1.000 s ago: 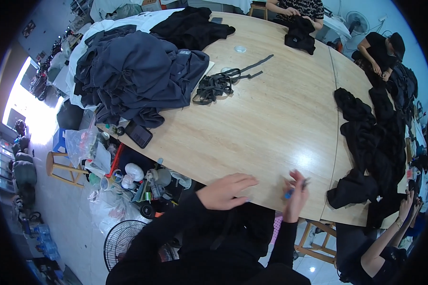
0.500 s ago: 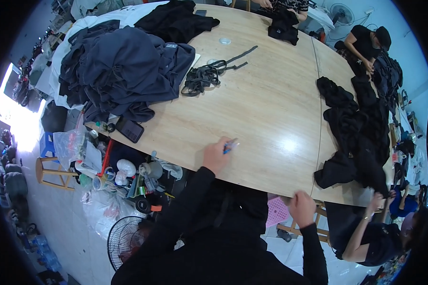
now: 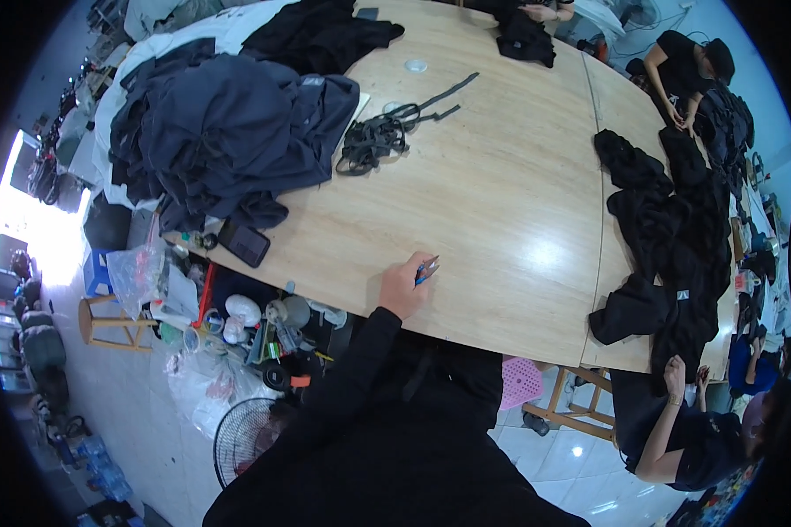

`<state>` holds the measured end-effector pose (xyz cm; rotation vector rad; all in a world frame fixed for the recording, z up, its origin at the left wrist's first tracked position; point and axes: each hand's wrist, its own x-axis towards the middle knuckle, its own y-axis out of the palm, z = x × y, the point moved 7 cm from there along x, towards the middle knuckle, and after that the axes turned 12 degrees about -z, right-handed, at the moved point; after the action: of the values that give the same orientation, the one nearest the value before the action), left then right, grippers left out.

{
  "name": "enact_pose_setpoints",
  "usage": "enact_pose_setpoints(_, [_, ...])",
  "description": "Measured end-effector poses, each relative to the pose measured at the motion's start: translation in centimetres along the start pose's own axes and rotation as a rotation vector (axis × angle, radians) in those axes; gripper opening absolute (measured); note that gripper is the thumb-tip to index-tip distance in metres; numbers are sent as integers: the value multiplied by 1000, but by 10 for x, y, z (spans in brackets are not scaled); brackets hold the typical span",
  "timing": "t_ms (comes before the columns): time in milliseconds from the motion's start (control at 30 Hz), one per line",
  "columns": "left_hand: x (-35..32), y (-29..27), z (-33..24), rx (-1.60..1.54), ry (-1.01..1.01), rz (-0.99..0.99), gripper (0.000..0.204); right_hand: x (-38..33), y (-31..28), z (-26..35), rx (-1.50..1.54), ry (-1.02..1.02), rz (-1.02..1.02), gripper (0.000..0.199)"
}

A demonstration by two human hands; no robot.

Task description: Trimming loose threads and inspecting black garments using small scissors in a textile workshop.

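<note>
One hand of yours is in view at the near edge of a pale wooden table [image 3: 501,202]: your left hand [image 3: 403,285], its fingers curled closed around a small blue tool [image 3: 426,270], whose pointed tips stick out past your fingers toward the right. The tool is over the bare wood just in from the edge; whether it touches the surface, you cannot tell from this angle. Your right hand is out of view, and its grip cannot be told. Beyond your left hand, a tangle of dark straps [image 3: 375,144] lies on the tabletop, two loose ends stretching away to the right. To its left rises a heap of navy cloth [image 3: 224,132], with a black garment [image 3: 318,39] behind it and a dark phone [image 3: 244,244] near the table's edge in front. Across to your right, black garments [image 3: 668,224] lie beyond the table's seam, where a seated co-worker [image 3: 690,439] has a hand at their lower end. Below the table on your left stands a fan [image 3: 240,443] with a round wire cage.
</note>
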<state>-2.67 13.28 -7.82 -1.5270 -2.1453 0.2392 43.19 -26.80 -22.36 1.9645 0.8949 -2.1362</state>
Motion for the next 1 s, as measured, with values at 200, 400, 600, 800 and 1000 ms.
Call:
enact_pose_setpoints(200, [-2,-6,-1,-17,26,14,27,14,-2,25,10,-19,-10,36])
enact_pose_setpoints(400, [-3,-5,-2,-34,52,8,29,30,-18,23,-34,-55,-5,37])
enact_pose_setpoints(600, [0,-6,-1,-35,63,-4,27,34,-7,28,-8,-50,3,39])
enact_pose_setpoints(800, [2,-9,-2,-56,-46,21,25,37,11,42,53,-30,4,40])
enact_pose_setpoints(1000, [0,-7,-4,-29,2,-3,24,55,-4,40,65,-29,-24,41])
